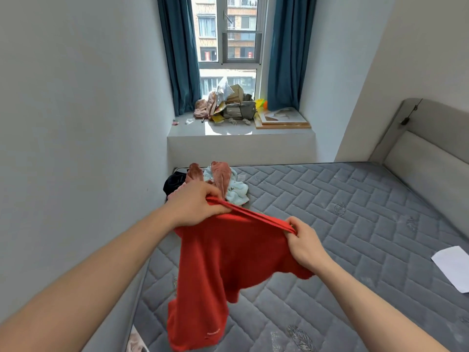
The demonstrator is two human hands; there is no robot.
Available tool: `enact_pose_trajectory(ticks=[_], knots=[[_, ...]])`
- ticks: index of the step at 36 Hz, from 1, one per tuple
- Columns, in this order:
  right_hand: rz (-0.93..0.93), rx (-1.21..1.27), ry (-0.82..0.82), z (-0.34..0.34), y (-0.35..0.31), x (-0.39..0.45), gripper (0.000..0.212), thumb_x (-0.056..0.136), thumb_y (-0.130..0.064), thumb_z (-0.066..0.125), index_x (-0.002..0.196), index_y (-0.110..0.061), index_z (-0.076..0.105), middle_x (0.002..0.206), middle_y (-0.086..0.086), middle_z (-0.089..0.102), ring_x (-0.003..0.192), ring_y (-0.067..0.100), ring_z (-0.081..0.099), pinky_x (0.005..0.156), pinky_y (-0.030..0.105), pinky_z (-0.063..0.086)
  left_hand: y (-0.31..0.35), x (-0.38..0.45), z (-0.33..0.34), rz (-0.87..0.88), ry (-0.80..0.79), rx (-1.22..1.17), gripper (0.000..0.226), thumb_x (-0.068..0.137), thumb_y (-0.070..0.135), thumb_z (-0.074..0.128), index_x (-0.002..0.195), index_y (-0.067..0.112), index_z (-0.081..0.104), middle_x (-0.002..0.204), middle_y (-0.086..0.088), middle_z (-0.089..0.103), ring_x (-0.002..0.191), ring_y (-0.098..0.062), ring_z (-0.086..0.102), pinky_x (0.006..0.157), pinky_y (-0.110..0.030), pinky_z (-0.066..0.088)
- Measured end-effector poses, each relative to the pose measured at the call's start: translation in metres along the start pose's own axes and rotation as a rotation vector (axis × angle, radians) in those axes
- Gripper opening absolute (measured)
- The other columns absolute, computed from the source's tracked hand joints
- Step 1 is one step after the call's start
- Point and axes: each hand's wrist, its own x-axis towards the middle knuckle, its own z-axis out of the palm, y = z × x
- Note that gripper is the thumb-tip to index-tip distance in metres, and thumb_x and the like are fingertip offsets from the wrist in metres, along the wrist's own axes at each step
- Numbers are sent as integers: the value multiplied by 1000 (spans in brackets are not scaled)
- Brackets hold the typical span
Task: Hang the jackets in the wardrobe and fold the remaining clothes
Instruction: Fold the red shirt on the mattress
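A red garment [223, 262] hangs in the air above the grey quilted mattress [342, 224]. My left hand [195, 207] grips one end of its stretched top edge, and my right hand [304, 242] pinches the other end. The cloth droops below both hands, its lower part reaching the mattress's near left side. Behind my left hand lies a small heap of clothes [215, 181]: a pink-brown piece, a light blue patterned piece and something black at the left. No wardrobe is in view.
A white sheet of paper [454, 265] lies on the mattress at the right. The padded headboard [426, 158] runs along the right side. A window ledge [238, 130] beyond the bed holds a cluttered pile and flat boards. A white wall stands close on the left.
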Motion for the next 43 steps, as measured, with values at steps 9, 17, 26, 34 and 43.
enact_pose_trajectory(ticks=[9, 17, 26, 34, 43], knots=[[4, -210, -180, -14, 26, -10, 29, 90, -4, 54, 75, -29, 57, 67, -10, 61, 68, 16, 56, 66, 34, 42, -80, -36, 62, -175, -189, 176, 22, 91, 47, 68, 77, 30, 65, 79, 10, 59, 79, -11, 57, 68, -32, 45], [246, -486, -338, -11, 91, -39, 23, 88, -7, 46, 77, -27, 50, 88, 0, 70, 89, 28, 65, 70, 34, 44, -103, -82, 124, -390, -226, 111, 27, 97, 49, 55, 79, 30, 52, 88, 5, 68, 93, -23, 66, 73, -35, 49], [384, -590, -399, -12, 137, -58, 31, 101, -32, 48, 71, -25, 50, 101, 4, 74, 101, 26, 67, 71, 31, 41, -107, -102, 153, -464, -378, 85, 56, 78, 79, 60, 64, 25, 55, 72, 10, 63, 77, -12, 60, 67, -32, 46], [428, -584, -316, -36, 121, -1, 26, 101, -41, 53, 95, -25, 72, 104, 3, 75, 106, 27, 68, 80, 33, 50, -113, -46, 120, -475, -423, 102, 29, 95, 49, 61, 72, 31, 59, 82, 10, 63, 87, -18, 63, 80, -35, 52], [363, -87, 102, -93, 41, 126, 33, 94, 2, 47, 81, -18, 70, 81, 12, 72, 65, 24, 71, 61, 38, 63, -81, 79, 29, -591, 83, -289, 18, 101, 15, 57, 107, 7, 72, 95, -10, 70, 86, -34, 73, 84, -43, 59]])
